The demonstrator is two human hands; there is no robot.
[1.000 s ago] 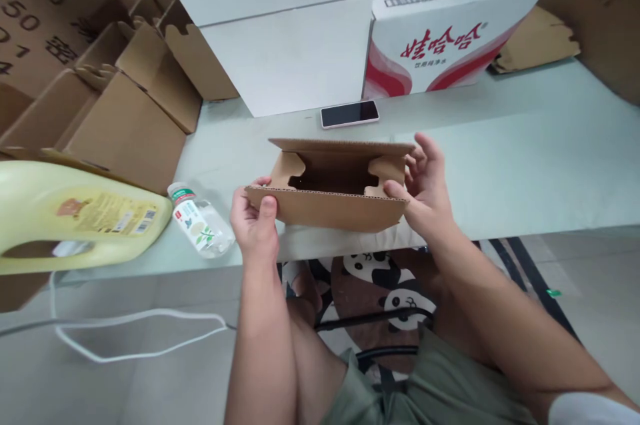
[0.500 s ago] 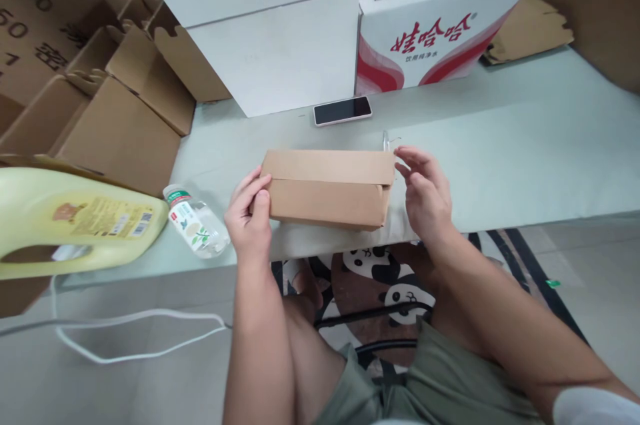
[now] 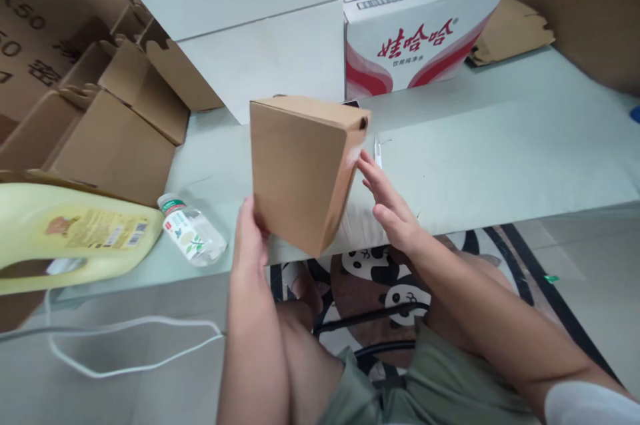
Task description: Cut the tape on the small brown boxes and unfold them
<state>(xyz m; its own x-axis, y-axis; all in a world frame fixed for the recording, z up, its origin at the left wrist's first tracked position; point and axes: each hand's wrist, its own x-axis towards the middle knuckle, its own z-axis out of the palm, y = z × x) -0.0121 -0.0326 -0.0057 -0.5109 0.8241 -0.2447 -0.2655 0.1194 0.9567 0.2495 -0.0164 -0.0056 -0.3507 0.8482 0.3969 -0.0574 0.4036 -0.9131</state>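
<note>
A small brown cardboard box [image 3: 300, 168], closed, is tipped up on end above the near edge of the pale table [image 3: 500, 165]. My left hand [image 3: 251, 238] grips its lower left corner from below. My right hand [image 3: 387, 202] lies flat against the box's right side, fingers stretched out. A small thin white object [image 3: 377, 148] lies on the table just right of the box. The phone seen before is hidden behind the box.
Folded brown cartons [image 3: 110, 125] are stacked at the left. A plastic water bottle [image 3: 193, 232] lies beside a big yellow jug [image 3: 65, 235]. White boxes [image 3: 260, 58] and a red-and-white printed case [image 3: 415, 32] stand at the back. A white cable [image 3: 125, 345] trails on the floor.
The open box's lid was folded shut on the table. The box has since been lifted and turned up on end, left hand under it, right hand on its side.
</note>
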